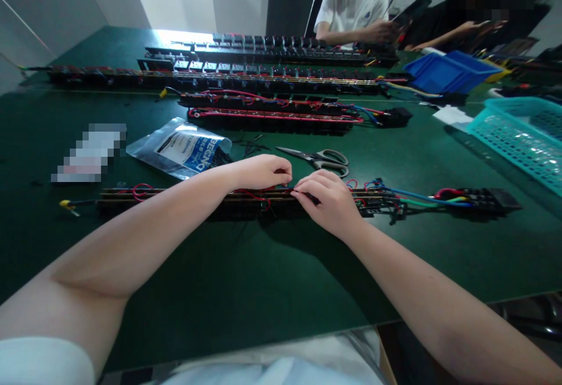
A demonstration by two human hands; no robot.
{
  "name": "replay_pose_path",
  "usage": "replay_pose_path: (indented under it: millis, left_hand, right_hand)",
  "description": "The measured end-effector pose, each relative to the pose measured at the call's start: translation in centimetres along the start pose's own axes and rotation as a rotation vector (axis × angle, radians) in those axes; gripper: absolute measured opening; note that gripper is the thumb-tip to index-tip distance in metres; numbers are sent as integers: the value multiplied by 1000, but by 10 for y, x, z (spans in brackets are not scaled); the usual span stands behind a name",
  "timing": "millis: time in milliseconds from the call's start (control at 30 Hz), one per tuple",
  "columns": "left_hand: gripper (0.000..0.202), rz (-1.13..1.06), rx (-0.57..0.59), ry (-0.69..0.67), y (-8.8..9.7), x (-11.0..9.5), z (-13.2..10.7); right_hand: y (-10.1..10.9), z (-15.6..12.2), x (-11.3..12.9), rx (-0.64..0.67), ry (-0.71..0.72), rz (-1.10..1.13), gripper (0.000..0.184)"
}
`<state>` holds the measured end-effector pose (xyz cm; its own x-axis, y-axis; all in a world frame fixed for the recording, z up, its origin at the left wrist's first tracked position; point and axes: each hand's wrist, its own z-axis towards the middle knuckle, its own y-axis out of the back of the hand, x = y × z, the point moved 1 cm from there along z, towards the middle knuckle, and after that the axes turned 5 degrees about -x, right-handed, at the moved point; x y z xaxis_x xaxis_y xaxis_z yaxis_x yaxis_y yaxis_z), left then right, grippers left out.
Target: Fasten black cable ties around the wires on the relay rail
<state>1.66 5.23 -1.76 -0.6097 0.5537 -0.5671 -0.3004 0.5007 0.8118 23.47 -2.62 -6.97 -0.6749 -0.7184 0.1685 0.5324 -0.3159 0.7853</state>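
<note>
A long, narrow black wired assembly [250, 200] lies across the table in front of me, with red wires along it. Blue, green and red leads run from its right end to a black connector block [492, 199]. My left hand [266, 171] is at the assembly's far edge, fingers curled into a pinch. Close beside it, my right hand [329, 202] pinches at the top of the assembly, thumb against forefinger. Whatever lies between the fingertips is too small to make out. Scissors [318, 157] with grey handles rest just beyond my hands.
A clear plastic bag [175, 148] of thin black strips lies beyond my left forearm, with loose black strips [250, 146] nearby. More wired assemblies [272, 119] span the table farther back. On the right are a teal basket [518, 139] and blue bins [448, 72]. Two people sit opposite.
</note>
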Motion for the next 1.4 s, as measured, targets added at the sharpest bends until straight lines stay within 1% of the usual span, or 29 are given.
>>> replay_pose_path:
  millis: [100, 267, 400, 600, 833, 1000, 1133, 1400]
  left_hand:
    - [34, -51, 0, 2, 2, 2, 0]
    - [32, -137, 13, -34, 0, 6, 0]
    - [31, -156, 2, -50, -1, 5, 0]
    - [32, -83, -58, -76, -1, 0, -2]
    - [31, 58, -104, -128, -8, -10, -4]
    - [30, 131, -128, -159, -9, -11, -5]
    - [30, 171, -136, -182, -10, -11, -4]
    - [29, 210, -128, -175, -12, -13, -4]
  right_hand:
    - [-2, -1, 0, 2, -49, 7, 33]
    - [-3, -1, -1, 5, -107, 65, 34]
    - [-2, 0, -2, 2, -146, 108, 34]
    - [-3, -2, -2, -26, -194, 140, 34]
    - [-4, -6, -5, -64, -243, 156, 34]
    - [-3, -5, -7, -58, -261, 164, 35]
    - [-3, -3, -8, -45, -272, 166, 35]
    - [-3, -2, -7, -41, -272, 168, 35]
